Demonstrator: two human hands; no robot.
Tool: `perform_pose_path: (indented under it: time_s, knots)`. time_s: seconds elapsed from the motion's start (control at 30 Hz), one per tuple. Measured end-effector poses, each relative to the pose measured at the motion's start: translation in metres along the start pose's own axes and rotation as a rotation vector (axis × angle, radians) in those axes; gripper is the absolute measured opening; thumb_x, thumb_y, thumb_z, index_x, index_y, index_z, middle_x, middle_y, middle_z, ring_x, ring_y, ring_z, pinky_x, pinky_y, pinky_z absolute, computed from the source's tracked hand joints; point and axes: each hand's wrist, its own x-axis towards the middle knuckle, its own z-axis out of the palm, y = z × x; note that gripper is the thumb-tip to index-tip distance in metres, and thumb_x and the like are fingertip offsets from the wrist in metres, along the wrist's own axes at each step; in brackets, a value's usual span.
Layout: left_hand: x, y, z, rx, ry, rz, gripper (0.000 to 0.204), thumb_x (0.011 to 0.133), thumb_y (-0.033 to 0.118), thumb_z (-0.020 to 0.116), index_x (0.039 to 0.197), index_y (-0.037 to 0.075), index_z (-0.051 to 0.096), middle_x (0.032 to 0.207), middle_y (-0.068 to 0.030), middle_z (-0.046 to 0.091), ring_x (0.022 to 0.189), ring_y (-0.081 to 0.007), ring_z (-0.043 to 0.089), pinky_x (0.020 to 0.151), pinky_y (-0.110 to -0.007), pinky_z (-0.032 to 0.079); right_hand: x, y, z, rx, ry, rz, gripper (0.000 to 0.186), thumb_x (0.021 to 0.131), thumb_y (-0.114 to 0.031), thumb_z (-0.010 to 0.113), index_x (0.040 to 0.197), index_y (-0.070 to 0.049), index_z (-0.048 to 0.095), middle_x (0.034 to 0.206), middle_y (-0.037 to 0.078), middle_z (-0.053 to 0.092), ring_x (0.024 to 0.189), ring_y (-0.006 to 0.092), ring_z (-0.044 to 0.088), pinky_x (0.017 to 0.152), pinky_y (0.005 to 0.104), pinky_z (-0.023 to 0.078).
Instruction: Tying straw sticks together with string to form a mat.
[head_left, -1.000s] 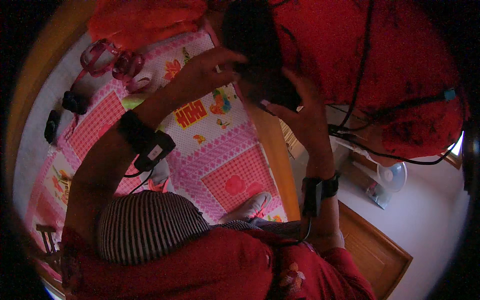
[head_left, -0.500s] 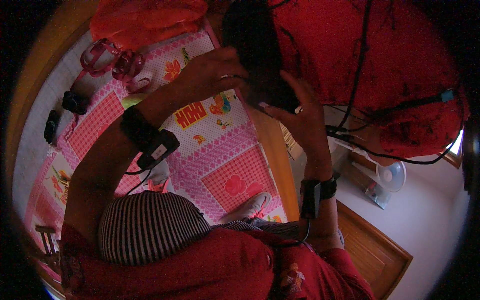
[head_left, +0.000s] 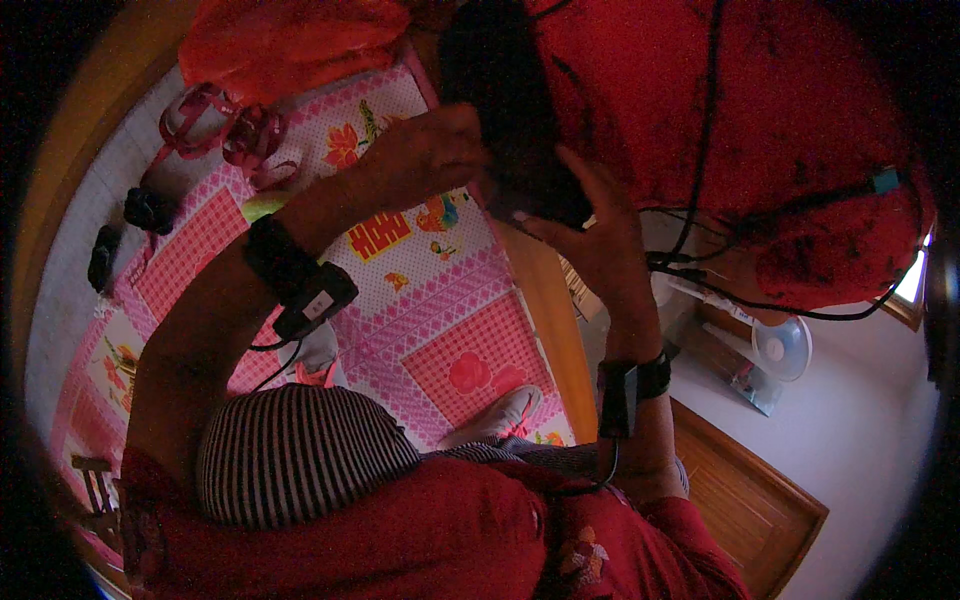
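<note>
In front of me is a person in a red top with dark markings [head_left: 640, 110]. A long black mass that looks like hair [head_left: 505, 100] hangs down beside that top. My left hand [head_left: 445, 150] is closed at the hair's left edge, its fingers curled; their tips are dark and partly hidden. Around the lower right end of the hair, my right hand [head_left: 605, 225] has its thumb and forefinger on either side, with strands seemingly between them. Deep shadow hides the exact grip. Each of my wrists wears a black strapped device.
A pink patterned sheet [head_left: 440, 320] with a wooden edge [head_left: 555, 320] lies below. On the left are coiled dark red straps [head_left: 245, 130], black buckle-like pieces [head_left: 148, 208] and a red bag [head_left: 290, 45]. Black cables [head_left: 705, 150] hang across the red top. A fan [head_left: 780, 348] stands at right.
My left hand has shifted slightly down, its fingers curling in more. The right hand stays nearly in place at the hair's end. The view has shifted slightly.
</note>
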Motion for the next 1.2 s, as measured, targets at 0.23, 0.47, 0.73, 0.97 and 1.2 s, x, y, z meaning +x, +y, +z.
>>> perform_pose_path:
  time_s: [0.23,0.47,0.73,0.97,1.2]
  knots:
    - [0.000,-0.003,0.010,-0.023,-0.011,0.074,0.004,0.079,0.015,0.059,0.077,0.011,0.059,0.078,-0.0080,0.046,0.078,-0.0258,0.052,0.066,-0.036,0.045,0.000,-0.002,-0.001,-0.027,-0.013,0.029,0.071,0.062,-0.021,0.080,0.124,-0.006,0.050,0.113,0.016,0.056,0.106,0.0284,0.055,0.090,0.0370,0.043]
    - [0.006,0.005,0.005,-0.071,0.006,0.069,0.007,0.079,0.012,0.059,0.077,0.007,0.056,0.079,-0.0089,0.046,0.079,-0.0275,0.052,0.066,-0.037,0.045,0.003,0.004,-0.003,-0.025,-0.026,-0.017,0.071,0.060,-0.021,0.080,0.123,-0.005,0.051,0.110,0.016,0.057,0.103,0.0287,0.055,0.088,0.0366,0.043]
    - [0.009,0.000,0.001,0.071,-0.114,0.035,0.011,0.079,0.017,0.060,0.082,0.006,0.058,0.082,-0.0089,0.049,0.082,-0.0267,0.053,0.069,-0.037,0.046,0.005,0.001,-0.001,-0.027,-0.011,0.039,0.071,0.063,-0.025,0.078,0.124,-0.005,0.049,0.114,0.016,0.054,0.107,0.0304,0.052,0.092,0.0377,0.041]
    - [0.011,-0.010,-0.029,-0.025,0.050,-0.118,0.018,0.083,0.023,0.060,0.095,0.009,0.063,0.092,-0.0083,0.060,0.088,-0.0235,0.059,0.076,-0.033,0.048,0.002,0.000,0.003,-0.022,-0.027,0.057,0.072,0.063,-0.024,0.077,0.126,-0.006,0.047,0.118,0.016,0.052,0.110,0.0306,0.051,0.093,0.0377,0.040]
    - [0.009,-0.074,0.002,-1.018,-0.057,-0.718,0.021,0.087,0.019,0.056,0.102,0.005,0.060,0.087,-0.0013,0.060,0.078,-0.0123,0.057,0.072,-0.028,0.046,0.002,-0.009,-0.001,-0.002,-0.002,0.023,0.070,0.064,-0.027,0.078,0.124,-0.006,0.048,0.117,0.016,0.052,0.110,0.0307,0.051,0.094,0.0382,0.040]
